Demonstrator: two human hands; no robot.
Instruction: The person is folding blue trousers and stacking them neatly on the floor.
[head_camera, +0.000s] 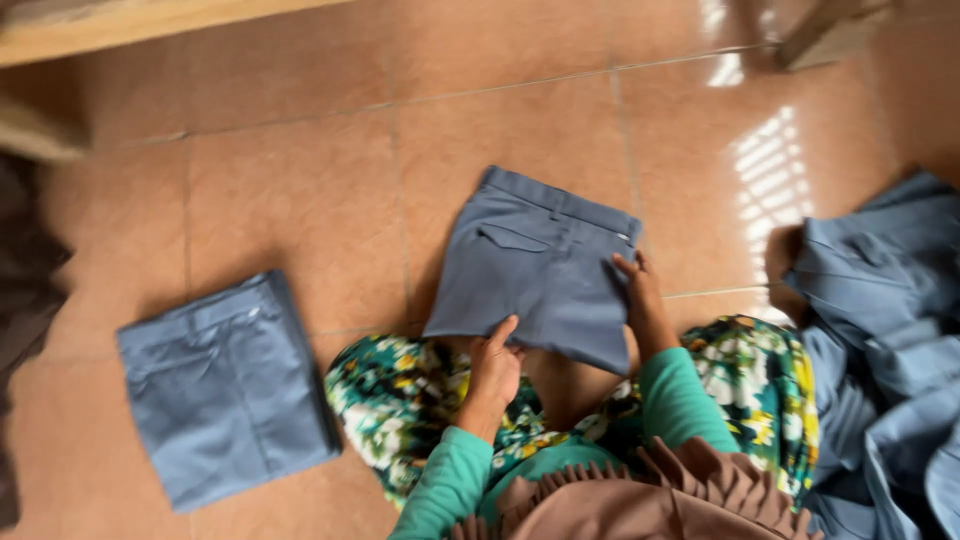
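A person sits on a floor (330, 170) of reddish-brown tiles, seen from above, with a green flowered skirt (400, 395) spread over the knees and green sleeves reaching forward.

A pair of folded blue-grey trousers (535, 265) lies flat on the tiles just in front of the knees, waistband at the far end and a back pocket facing up. Its near edge touches the skirt.

The left hand (493, 365) rests on the near left corner of the folded trousers. Its thumb lies on top of the cloth and the fingers are curled at the edge; whether they pinch the cloth or only press on it cannot be told. The right hand (640, 290) lies flat with fingers spread on the right edge of the same trousers, pressing down, closed on nothing.

To the person's left, well apart from the hands, a 2nd folded pair (225, 390) of the same blue-grey colour lies on the tiles. To the right, a loose heap of blue-grey clothes (880, 340) sits crumpled beside the skirt. A patch of sunlight (770, 185) falls on the tiles near that heap. A wooden edge (120, 25) runs along the top left, and dark cloth (25, 290) shows at the left border.
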